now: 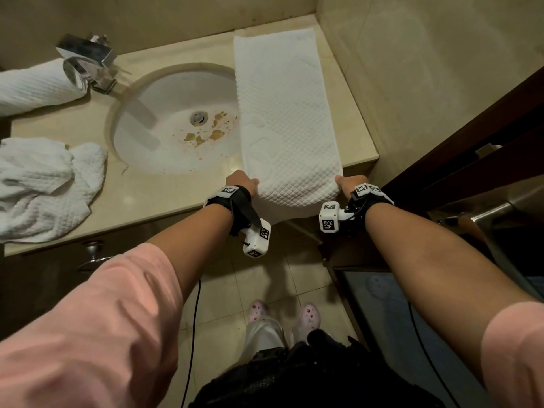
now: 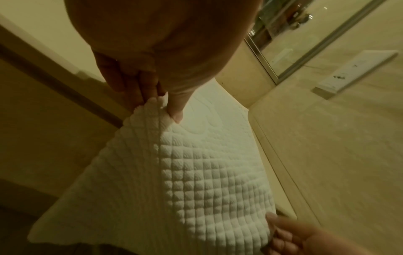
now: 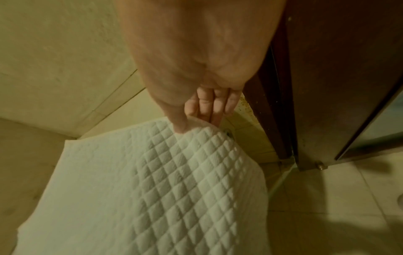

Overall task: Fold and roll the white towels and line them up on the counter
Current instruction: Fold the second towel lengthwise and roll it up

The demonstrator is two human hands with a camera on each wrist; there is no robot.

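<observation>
A long folded white quilted towel [image 1: 282,113] lies lengthwise on the right part of the beige counter [image 1: 357,125], its near end draping over the front edge. My left hand [image 1: 241,181] pinches the towel's near left edge [image 2: 157,110], thumb on top and fingers beneath. My right hand [image 1: 343,182] pinches the near right edge [image 3: 191,127] the same way. A rolled white towel [image 1: 35,86] lies at the far left behind the tap. A crumpled white towel [image 1: 44,184] sits on the counter's left front.
A round white sink [image 1: 176,122] with brown and red stains is set in the counter left of the spread towel. A chrome tap [image 1: 88,63] stands behind it. A dark wooden door frame [image 1: 471,142] stands close on the right. A tiled wall backs the counter.
</observation>
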